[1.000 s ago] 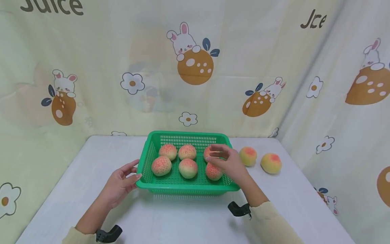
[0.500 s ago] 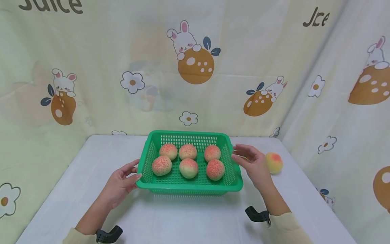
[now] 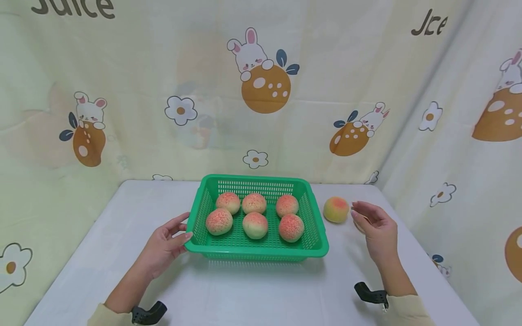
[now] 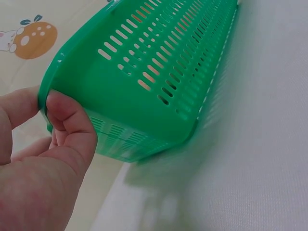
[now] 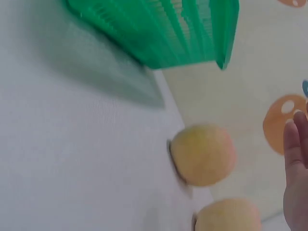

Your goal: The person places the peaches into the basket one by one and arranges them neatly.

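Observation:
A green slotted basket (image 3: 257, 251) stands mid-table with several pink-speckled peaches (image 3: 255, 225) inside. My left hand (image 3: 181, 228) pinches the basket's near-left corner; the left wrist view shows thumb and finger (image 4: 72, 126) on the basket's rim (image 4: 144, 57). My right hand (image 3: 360, 215) hovers open to the right of the basket, holding nothing. A loose peach (image 3: 336, 209) lies just left of its fingertips. The right wrist view shows that peach (image 5: 203, 155) and a second peach (image 5: 228, 215) beside my fingers (image 5: 296, 173); in the head view the hand hides the second one.
The white table (image 3: 253, 294) is fenced by a bunny-print curtain (image 3: 261, 90) at the back and on the right. Black wrist mounts (image 3: 369, 294) sit near the front edge.
My right hand came out of the basket and moved right across the table to the loose peaches. The left hand kept its hold on the basket corner.

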### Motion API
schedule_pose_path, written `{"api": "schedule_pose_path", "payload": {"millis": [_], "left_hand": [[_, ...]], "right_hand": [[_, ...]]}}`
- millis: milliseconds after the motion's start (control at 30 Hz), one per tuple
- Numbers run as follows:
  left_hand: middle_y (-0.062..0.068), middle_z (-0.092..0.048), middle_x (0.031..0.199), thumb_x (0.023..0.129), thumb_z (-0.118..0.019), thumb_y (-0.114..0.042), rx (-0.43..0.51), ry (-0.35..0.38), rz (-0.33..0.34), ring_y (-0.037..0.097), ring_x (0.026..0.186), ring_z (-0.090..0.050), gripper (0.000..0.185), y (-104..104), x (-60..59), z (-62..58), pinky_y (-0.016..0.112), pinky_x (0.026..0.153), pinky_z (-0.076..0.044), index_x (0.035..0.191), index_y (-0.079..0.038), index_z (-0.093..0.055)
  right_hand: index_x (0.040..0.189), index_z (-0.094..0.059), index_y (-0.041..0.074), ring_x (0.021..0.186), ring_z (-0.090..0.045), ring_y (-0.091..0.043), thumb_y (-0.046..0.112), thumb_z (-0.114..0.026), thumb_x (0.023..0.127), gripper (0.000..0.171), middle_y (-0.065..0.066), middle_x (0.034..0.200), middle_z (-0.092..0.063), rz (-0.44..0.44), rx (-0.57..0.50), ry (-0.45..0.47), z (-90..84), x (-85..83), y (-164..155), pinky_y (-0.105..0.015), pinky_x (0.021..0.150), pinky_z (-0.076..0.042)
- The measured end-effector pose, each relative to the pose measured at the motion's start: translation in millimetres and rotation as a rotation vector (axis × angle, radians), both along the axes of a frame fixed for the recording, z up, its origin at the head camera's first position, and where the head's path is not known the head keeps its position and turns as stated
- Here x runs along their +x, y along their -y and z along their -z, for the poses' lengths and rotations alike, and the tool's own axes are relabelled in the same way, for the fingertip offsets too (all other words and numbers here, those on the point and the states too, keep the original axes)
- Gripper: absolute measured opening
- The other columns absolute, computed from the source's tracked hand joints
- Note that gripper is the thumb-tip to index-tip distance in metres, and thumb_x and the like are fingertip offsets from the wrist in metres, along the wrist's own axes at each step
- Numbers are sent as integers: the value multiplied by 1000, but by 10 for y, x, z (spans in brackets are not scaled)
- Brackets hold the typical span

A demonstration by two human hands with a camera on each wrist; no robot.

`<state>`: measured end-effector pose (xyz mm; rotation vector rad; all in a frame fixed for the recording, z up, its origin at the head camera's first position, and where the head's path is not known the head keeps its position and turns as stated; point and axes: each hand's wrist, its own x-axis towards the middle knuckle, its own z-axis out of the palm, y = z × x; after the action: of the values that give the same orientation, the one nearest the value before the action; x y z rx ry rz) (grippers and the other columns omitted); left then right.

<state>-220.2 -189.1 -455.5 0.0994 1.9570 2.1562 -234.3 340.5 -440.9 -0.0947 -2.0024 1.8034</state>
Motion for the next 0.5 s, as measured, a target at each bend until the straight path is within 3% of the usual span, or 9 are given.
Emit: {"api": "schedule_pose_path", "payload": {"millis": [100, 300, 433, 500], "left_hand": [[5, -52, 117, 99, -68, -11, 5, -5, 2, 9, 94, -67, 71, 1, 0, 1, 24, 84, -61, 160, -9, -32], [6, -54, 118, 99, -68, -11, 18, -9, 8, 10, 96, -68, 71, -1, -10, 13, 25, 85, -61, 160, -10, -32], [6, -54, 118, 98, -69, -12, 12, 0, -4, 11, 97, -68, 72, 3, -10, 23, 26, 86, -61, 160, -11, -33], [6, -54, 119, 98, -69, -12, 10, 5, -9, 11, 97, -68, 72, 3, -9, 24, 26, 86, -61, 161, -12, -33]], "right_hand": [[128, -66, -1, 107, -69, -4, 10, -79, 89, 43, 5, 117, -74, 57, 24, 5, 66, -25, -135, -10, 87, -55], [127, -70, 5, 102, -66, 1, 16, -79, 90, 39, 4, 119, -73, 190, 202, 56, 217, -38, -338, -4, 87, -50], [124, -71, 3, 103, -66, -2, 13, -80, 89, 38, -1, 121, -74, 225, 208, 21, 318, -67, -425, -8, 95, -49], [123, -72, 5, 104, -64, -3, 13, -81, 88, 37, -1, 122, -74, 265, 236, 12, 355, -84, -459, -8, 92, -49]]}}
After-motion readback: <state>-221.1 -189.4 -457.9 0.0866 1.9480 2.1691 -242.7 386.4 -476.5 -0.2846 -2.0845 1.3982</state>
